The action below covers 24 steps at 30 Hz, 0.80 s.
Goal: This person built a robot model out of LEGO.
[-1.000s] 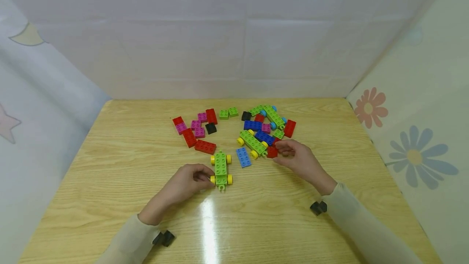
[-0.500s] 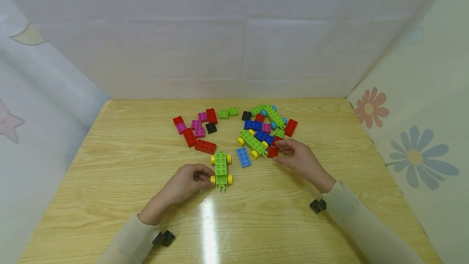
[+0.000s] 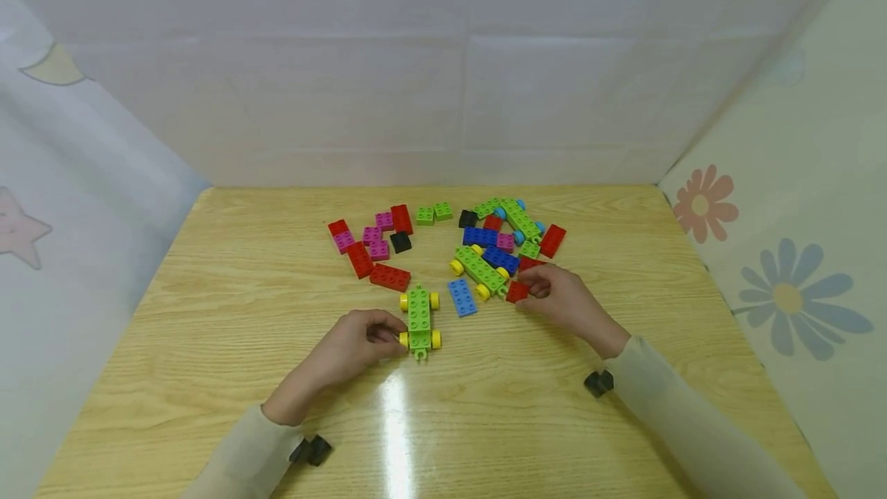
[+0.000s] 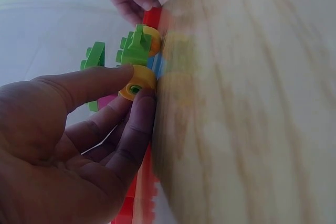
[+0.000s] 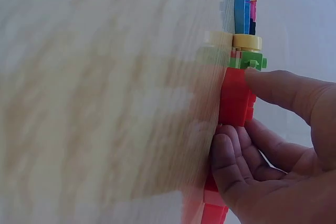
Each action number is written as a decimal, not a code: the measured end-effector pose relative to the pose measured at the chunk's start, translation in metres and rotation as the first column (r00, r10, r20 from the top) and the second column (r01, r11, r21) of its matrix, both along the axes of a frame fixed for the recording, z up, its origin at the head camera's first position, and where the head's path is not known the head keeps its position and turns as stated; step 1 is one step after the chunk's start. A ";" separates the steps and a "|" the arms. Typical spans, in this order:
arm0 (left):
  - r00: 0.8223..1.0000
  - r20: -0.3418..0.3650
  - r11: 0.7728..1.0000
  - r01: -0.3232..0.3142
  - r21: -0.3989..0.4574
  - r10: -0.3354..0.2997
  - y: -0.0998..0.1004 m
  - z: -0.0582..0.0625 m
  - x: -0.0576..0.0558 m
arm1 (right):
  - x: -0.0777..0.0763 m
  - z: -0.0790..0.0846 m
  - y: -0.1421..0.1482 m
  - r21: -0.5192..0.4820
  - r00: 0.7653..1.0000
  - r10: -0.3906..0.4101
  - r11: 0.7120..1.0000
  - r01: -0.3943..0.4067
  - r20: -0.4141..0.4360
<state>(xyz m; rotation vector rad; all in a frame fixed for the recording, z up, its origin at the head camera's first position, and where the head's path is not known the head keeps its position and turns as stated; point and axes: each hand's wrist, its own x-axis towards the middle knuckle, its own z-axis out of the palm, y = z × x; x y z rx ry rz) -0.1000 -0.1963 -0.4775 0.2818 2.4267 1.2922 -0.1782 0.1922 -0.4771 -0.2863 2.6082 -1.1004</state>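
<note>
My left hand (image 3: 352, 343) pinches the rear left yellow wheel (image 4: 126, 92) of a green studded toy car base (image 3: 419, 316), which stands lengthwise on the table. In the left wrist view thumb and fingers lie on either side of that wheel. Further right, my right hand (image 3: 564, 305) grips a small red brick (image 5: 234, 98) between thumb and fingers, low at the tabletop. Another red brick (image 3: 530, 262) lies just behind that hand and is partly hidden by it. A second green car base (image 3: 481, 270) with yellow wheels stands immediately left of the gripped brick.
A light blue brick (image 3: 462, 297) lies between the two car bases. Beyond them are dark blue bricks (image 3: 480, 236) and a green base with blue wheels (image 3: 520, 219). Red bricks (image 3: 389, 277) and pink bricks (image 3: 379, 250) are scattered at the back left.
The small red brick has turned slightly and shifted a little in my right hand. My left hand and its car base have held still.
</note>
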 end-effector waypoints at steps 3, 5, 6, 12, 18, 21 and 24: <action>1.000 -0.003 1.000 0.001 -0.002 -0.001 0.000 0.000 0.000 | 0.000 0.000 -0.001 0.017 1.000 -0.003 1.000 0.003 0.006; 1.000 -0.007 1.000 0.002 -0.004 -0.002 0.000 0.000 0.000 | -0.001 0.000 -0.001 0.029 1.000 -0.005 1.000 0.005 0.008; 1.000 -0.010 1.000 0.003 -0.004 -0.003 0.000 0.000 0.000 | -0.001 0.000 -0.002 0.036 1.000 -0.006 0.999 0.006 0.008; 1.000 -0.019 1.000 0.009 0.001 -0.009 0.000 -0.001 0.001 | -0.001 0.002 -0.004 0.067 1.000 -0.005 0.998 0.004 0.006; 1.000 -0.020 1.000 0.007 0.003 -0.007 0.001 -0.001 0.001 | 0.001 0.006 -0.004 0.056 1.000 -0.014 0.998 0.013 0.024; 1.000 -0.016 1.000 0.003 0.006 -0.003 0.001 -0.001 0.001 | 0.003 0.010 -0.004 0.049 0.999 -0.022 0.999 0.021 0.025; 1.000 -0.013 1.000 0.002 0.006 -0.002 0.001 -0.001 0.001 | 0.004 0.015 -0.004 0.038 0.999 -0.042 0.998 0.042 0.008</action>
